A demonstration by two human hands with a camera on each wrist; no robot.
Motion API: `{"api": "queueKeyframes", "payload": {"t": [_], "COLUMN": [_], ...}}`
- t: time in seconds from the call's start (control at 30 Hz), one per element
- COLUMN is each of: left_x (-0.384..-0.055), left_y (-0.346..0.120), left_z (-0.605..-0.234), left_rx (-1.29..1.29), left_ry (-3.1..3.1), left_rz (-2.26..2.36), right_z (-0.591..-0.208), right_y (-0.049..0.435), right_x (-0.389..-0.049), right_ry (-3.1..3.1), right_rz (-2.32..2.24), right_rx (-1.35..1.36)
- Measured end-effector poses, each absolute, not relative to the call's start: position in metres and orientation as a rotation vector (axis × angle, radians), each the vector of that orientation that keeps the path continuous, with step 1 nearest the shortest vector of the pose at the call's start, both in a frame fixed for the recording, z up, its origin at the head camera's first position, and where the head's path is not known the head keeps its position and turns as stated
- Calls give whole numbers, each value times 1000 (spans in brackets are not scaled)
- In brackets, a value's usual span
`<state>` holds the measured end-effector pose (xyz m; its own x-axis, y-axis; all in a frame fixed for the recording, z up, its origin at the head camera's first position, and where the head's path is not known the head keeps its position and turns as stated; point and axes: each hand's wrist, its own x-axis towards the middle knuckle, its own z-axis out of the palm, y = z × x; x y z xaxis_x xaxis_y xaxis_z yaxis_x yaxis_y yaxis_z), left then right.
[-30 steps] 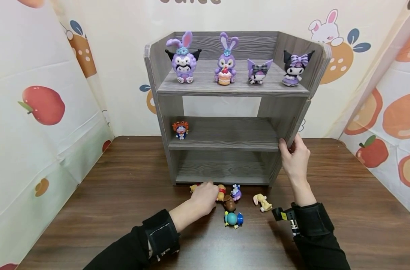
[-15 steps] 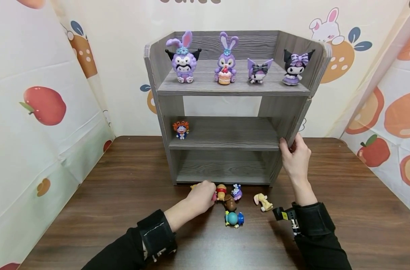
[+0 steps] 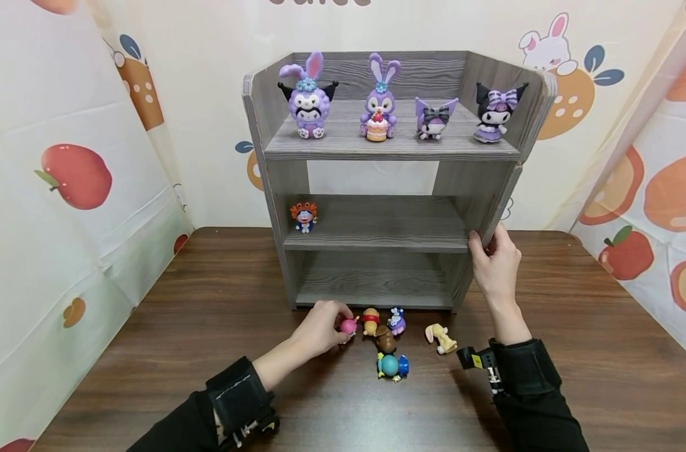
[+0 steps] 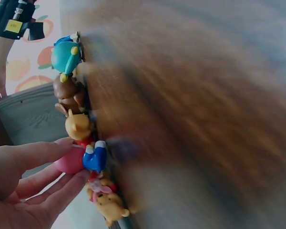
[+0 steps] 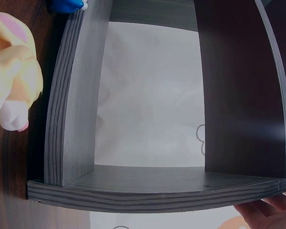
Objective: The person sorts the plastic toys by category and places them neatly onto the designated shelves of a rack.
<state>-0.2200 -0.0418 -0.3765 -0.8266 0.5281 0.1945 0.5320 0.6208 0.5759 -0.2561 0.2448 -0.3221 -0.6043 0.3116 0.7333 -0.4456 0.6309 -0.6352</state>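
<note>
My left hand (image 3: 320,329) pinches a small pink-headed figurine (image 3: 349,326) between thumb and fingers at the table, just before the shelf's foot. In the left wrist view the figurine's blue body (image 4: 96,157) shows beyond the fingertips. Close beside it are a yellow bear figurine in red (image 3: 371,321), a brown figurine (image 3: 385,339) and a teal one (image 3: 388,365). Another yellow bear figurine (image 4: 109,205) with a pink one lies below the fingers there, hidden by the hand in the head view. My right hand (image 3: 496,267) grips the right side panel of the grey shelf (image 3: 376,243).
Several purple figurines, one a rabbit with a cake (image 3: 378,110), stand on the top board. An orange-maned figurine (image 3: 304,217) stands at the middle board's left end. On the table are a purple figurine (image 3: 396,321) and a cream long-eared one (image 3: 441,339).
My left hand has drawn left and turned, and the pink-headed figurine now shows in its fingers. The right hand stays on the shelf's side.
</note>
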Motion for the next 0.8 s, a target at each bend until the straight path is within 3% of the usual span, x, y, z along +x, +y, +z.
{"api": "queueKeyframes", "payload": {"t": [0.53,0.8], "left_x": [-217,-208], "left_y": [-58,-49], "left_z": [-378,-375], "left_rx": [-933,-745], "left_ry": [-2806,-2879], "left_rz": [-948,-665], "right_z": [-321,-322], "right_y": [245,244], "right_x": [-256,-255], "right_ry": [-1944,-1954], "right_rz": [1054,1056], "right_rx": [117,109]}}
